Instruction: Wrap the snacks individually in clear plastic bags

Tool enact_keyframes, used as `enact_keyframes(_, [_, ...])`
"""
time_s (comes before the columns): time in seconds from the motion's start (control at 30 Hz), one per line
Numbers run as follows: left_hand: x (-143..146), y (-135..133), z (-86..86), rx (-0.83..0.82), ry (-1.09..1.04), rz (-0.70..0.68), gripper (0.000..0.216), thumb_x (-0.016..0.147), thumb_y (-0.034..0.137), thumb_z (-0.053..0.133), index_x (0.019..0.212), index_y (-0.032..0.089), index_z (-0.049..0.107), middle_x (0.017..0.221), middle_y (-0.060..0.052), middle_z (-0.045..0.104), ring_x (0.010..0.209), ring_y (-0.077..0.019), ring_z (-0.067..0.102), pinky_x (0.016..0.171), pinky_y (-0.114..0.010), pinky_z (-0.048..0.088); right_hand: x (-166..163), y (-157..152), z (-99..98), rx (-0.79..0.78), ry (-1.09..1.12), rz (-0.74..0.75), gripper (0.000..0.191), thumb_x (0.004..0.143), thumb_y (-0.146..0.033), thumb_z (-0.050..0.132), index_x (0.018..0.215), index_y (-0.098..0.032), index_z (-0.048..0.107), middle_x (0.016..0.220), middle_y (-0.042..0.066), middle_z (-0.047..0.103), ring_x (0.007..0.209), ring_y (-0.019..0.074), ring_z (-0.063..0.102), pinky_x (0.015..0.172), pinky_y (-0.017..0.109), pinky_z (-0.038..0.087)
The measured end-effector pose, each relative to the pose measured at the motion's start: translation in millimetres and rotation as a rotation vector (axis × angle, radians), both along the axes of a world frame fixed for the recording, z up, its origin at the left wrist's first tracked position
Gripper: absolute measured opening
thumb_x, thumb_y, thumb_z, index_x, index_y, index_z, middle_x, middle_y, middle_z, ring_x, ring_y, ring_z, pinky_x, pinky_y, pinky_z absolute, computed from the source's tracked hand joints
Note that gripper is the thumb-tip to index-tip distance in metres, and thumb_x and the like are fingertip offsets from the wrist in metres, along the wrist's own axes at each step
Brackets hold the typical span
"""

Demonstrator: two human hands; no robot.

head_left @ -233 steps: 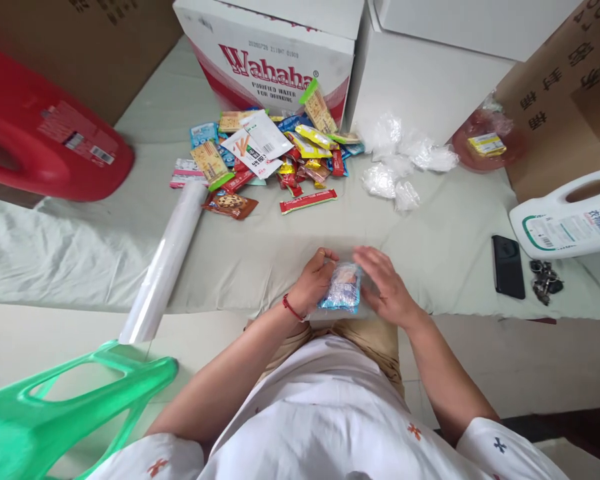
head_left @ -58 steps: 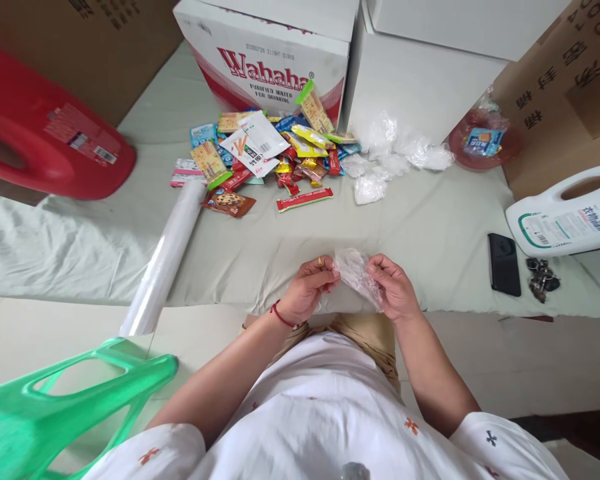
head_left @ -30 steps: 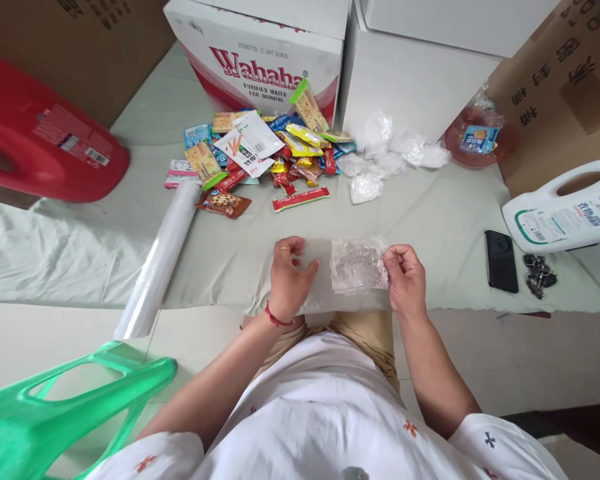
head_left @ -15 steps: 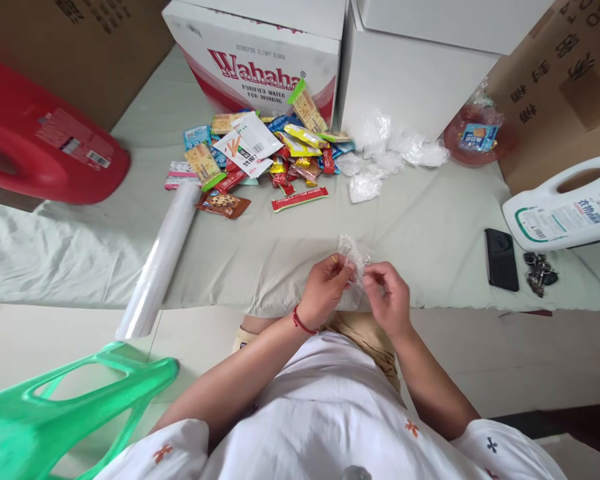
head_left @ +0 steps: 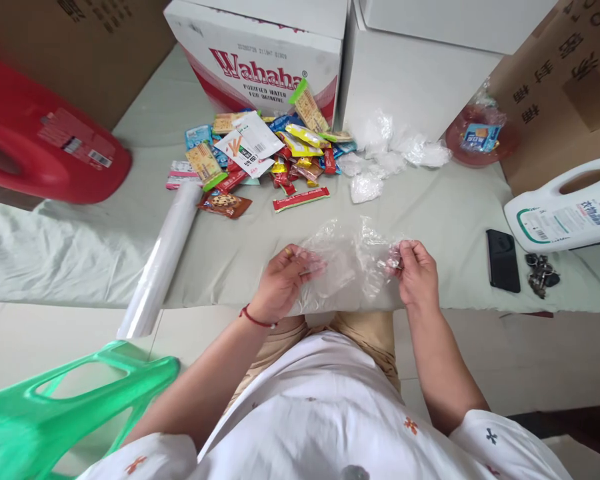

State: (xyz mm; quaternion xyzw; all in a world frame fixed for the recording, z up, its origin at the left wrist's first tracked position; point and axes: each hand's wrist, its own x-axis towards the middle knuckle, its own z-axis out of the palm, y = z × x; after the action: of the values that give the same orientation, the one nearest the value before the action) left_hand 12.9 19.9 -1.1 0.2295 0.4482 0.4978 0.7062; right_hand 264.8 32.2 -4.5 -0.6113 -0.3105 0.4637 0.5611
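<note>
Between my hands stretches a clear, crinkled plastic bag [head_left: 337, 263], held just above the table's front edge. My left hand [head_left: 283, 277] pinches its left side, and a red cord bracelet circles that wrist. On the other side, my right hand [head_left: 416, 270] has thumb and fingers closed on the bag's right part. Farther back lies a heap of wrapped snacks [head_left: 260, 153] in many colours. One red snack bar [head_left: 301, 199] rests apart in front of the heap. Several crumpled clear bags [head_left: 380, 157] lie to the right of the snacks.
A roll of clear film [head_left: 163, 257] overhangs the front edge beside a green stool [head_left: 80, 400]. Boxes [head_left: 275, 63] stand behind. A red jug [head_left: 55, 133] is at left; a reddish bowl [head_left: 473, 143], white detergent bottle [head_left: 570, 207], phone [head_left: 503, 260] and keys [head_left: 543, 275] are at right.
My hands have moved apart, left hand leftward and right hand rightward. The bunched plastic bag has been spread out between them.
</note>
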Motion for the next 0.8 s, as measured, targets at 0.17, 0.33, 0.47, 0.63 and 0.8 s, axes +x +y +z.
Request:
enact_keyframes(0.17, [-43,12,-6.0,0.012,0.198,-0.003,0.044,0.065,0.045,0.091,0.083,0.020,0.059,0.066,0.004,0.060,0.053,-0.0083,0.053,0.050,-0.022,0.043,17,16,-12.1,-0.104,-0.052,0.027,0.046,0.067,-0.059,0.086,0.080,-0.022,0.062,0.059,-0.007,0.055,0.042,0.0061,0.039,0.036,0.020,0.030])
enact_keyframes(0.33, [-83,21,-21.5,0.102,0.744,-0.021,0.036,0.071,0.045,0.081,0.087,0.020,0.062,0.067,0.003,0.057,0.053,-0.0107,0.049,0.050,-0.026,0.039,9,27,-23.5,-0.105,-0.217,0.151,0.040,0.075,-0.058,0.079,0.080,-0.021,0.064,0.057,-0.007,0.055,0.039,0.0067,0.040,0.035,0.021,0.030])
enact_keyframes(0.47, [-87,6,-12.2,0.438,1.363,0.325,0.034,0.078,0.032,0.077,0.106,0.021,0.062,0.103,-0.007,0.062,0.080,-0.0183,0.059,0.068,-0.036,0.051,-9,29,-20.4,-0.045,-0.229,0.225,0.032,0.083,-0.052,0.074,0.079,-0.022,0.063,0.055,-0.007,0.052,0.039,0.0079,0.041,0.035,0.022,0.031])
enact_keyframes(0.63, [-27,-36,2.3,1.174,1.393,0.327,0.032,0.087,0.025,0.075,0.114,0.025,0.058,0.107,-0.007,0.064,0.099,-0.0210,0.063,0.082,-0.037,0.054,-24,31,-13.5,-0.031,-0.201,0.233,0.029,0.085,-0.048,0.073,0.077,-0.022,0.061,0.056,-0.006,0.054,0.040,0.0086,0.042,0.035,0.023,0.030])
enact_keyframes(0.8, [41,-45,-34.4,1.437,1.454,0.005,0.027,0.093,0.041,0.072,0.111,0.025,0.059,0.110,-0.007,0.071,0.110,-0.0233,0.066,0.096,-0.042,0.048,-27,34,-11.1,-0.063,-0.102,0.158,0.029,0.079,-0.044,0.076,0.072,-0.022,0.058,0.054,-0.007,0.053,0.040,0.0085,0.040,0.035,0.023,0.030])
